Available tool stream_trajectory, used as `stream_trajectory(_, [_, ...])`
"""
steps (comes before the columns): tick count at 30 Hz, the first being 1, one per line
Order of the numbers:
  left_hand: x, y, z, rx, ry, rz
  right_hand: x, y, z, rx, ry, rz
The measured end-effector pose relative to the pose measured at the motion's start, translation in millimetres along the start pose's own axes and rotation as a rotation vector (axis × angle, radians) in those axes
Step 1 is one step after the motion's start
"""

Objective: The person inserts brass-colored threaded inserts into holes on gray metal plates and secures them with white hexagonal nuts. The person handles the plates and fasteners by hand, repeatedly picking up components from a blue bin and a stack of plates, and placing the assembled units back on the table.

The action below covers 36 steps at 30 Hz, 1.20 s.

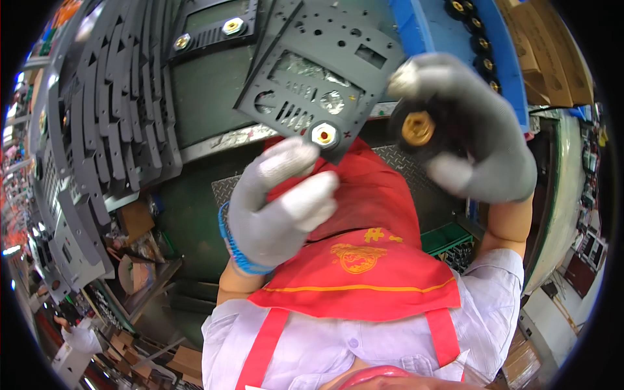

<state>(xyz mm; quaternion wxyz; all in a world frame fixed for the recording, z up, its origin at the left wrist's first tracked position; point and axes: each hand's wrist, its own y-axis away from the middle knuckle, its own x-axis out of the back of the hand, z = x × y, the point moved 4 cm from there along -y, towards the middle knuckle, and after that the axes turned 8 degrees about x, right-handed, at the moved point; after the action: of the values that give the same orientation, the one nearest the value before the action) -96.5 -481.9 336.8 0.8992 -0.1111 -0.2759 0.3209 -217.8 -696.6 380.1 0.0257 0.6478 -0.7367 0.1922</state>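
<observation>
My right hand (pixel 494 130), in a grey-and-white glove, curls round a black round fitting with a brass centre (pixel 417 128). Motion blurs the fitting a little. To its left a dark grey metal panel (pixel 300 107) with slots, holes and a rectangular cut-out lies tilted over the table's front edge. At the panel's near corner sits a shiny hex nut (pixel 324 135) with a red centre. My left hand (pixel 273 201), gloved and with a blue band at the wrist, has its thumb and fingers apart. Its upper fingertips meet the panel's near edge beside the nut.
A blue bin (pixel 406 29) at the far right holds several similar black fittings (pixel 480 44). Another dark panel (pixel 214 29) with two nuts lies at the back. Several grey metal panels (pixel 123 97) stand in a row at left. Brown cardboard (pixel 549 52) is beyond the bin.
</observation>
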Motion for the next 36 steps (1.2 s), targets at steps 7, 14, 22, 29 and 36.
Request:
stream_trajectory(7, [-11.5, -8.8, -5.8, 0.06, 0.043, 0.032, -59.0, -12.6, 16.1, -0.158, -0.299, 0.248])
stream_trajectory(14, [-23.6, 19.3, -46.7, 0.578, 1.066, 0.094, -77.9, -16.1, 10.8, 0.303, 0.411, 0.223])
stream_trajectory(22, [-27.8, 37.7, -60.7, 0.799, 1.361, 0.055, -89.9, -18.0, 13.5, 0.504, 0.35, 0.018])
stream_trajectory(29, [-43.1, 49.7, -58.8, 1.143, 1.667, -0.092, -105.1, -23.5, -1.0, 0.584, 0.013, -0.166])
stream_trajectory(36, [-23.4, 47.1, -65.7, 0.662, 1.642, -0.111, -56.4, -37.8, 20.1, 0.35, 0.304, 0.19])
